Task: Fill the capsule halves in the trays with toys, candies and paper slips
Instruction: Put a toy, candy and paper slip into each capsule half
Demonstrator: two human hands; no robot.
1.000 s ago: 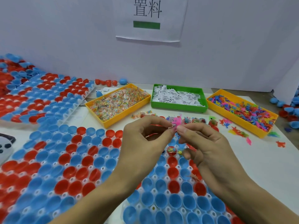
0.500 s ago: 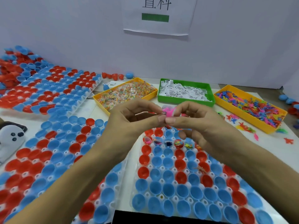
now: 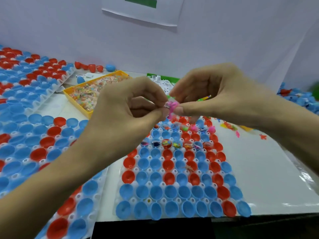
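Two hands (image 3: 124,107), three trays (image 3: 181,178), one toy (image 3: 172,107)

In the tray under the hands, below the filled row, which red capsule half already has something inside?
The red capsule half two rows below the filled row: it holds a small orange toy, while the halves around it look empty.

2 bare hands (image 3: 124,107), sleeveless forearms

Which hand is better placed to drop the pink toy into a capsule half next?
Probably right: the right hand pinches the pink toy directly above the near tray; the left hand grips only its edge.
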